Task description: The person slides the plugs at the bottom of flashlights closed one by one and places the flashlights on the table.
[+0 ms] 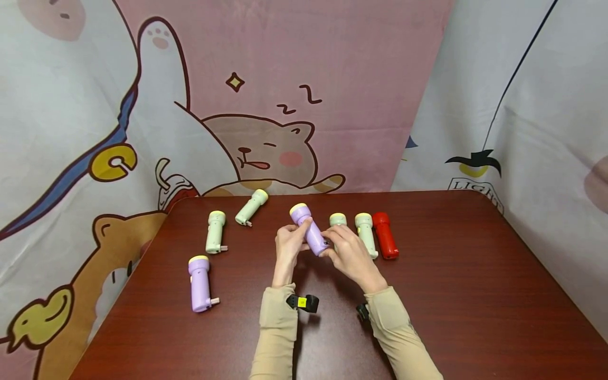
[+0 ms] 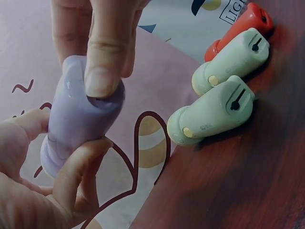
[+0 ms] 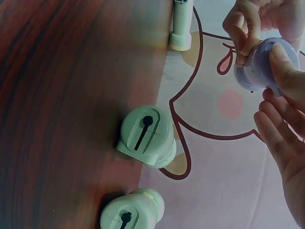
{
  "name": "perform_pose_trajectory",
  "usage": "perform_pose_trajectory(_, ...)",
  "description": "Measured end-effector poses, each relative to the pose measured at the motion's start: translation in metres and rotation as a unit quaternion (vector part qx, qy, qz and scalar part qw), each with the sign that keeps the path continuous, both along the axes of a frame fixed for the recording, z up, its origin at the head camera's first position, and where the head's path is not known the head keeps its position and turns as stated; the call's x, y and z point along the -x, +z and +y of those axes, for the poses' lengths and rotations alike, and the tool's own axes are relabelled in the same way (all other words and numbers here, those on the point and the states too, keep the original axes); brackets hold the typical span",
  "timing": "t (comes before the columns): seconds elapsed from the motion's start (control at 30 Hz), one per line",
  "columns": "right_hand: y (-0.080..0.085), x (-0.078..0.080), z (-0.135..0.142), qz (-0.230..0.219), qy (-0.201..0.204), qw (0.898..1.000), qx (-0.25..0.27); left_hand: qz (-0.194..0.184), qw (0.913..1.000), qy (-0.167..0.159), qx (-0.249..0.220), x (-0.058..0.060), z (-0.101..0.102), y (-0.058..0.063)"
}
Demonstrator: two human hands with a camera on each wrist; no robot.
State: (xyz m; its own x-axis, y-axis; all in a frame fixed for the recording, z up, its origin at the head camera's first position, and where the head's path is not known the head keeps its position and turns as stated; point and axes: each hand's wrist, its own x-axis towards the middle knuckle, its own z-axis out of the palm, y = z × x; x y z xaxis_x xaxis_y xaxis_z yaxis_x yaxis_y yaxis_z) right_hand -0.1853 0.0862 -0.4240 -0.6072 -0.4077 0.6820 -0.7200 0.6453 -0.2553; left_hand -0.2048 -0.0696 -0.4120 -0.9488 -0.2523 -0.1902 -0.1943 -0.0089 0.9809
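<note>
A purple flashlight (image 1: 313, 235) with a pale yellow lens rim is held up over the table, tilted, lens end pointing away. Round its body my left hand (image 1: 287, 245) grips with thumb and fingers. My right hand (image 1: 352, 254) holds the tail end, its thumb (image 2: 101, 82) pressing by the slot there. Most of that slot is covered by the thumb. Just beyond the right hand are a pale green flashlight (image 1: 338, 218), partly hidden, a second green flashlight (image 1: 366, 235) and a red flashlight (image 1: 386, 236).
On the left of the brown table (image 1: 475, 295) lie another purple flashlight (image 1: 199, 285) and a green flashlight (image 1: 216, 232), both with side handles sticking out. Another green flashlight (image 1: 252, 207) lies near the back edge. A cartoon-print cloth (image 1: 370, 95) hangs behind.
</note>
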Motion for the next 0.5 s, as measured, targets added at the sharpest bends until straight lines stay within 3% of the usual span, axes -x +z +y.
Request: perform_pose_trajectory(0.5, -0.0005, -0.0008, 0.001, -0.004, -0.01, 1.0, -0.011, -0.006, 1.0, 0.001, 0.002, 0.0009, 0.0021, 0.0005)
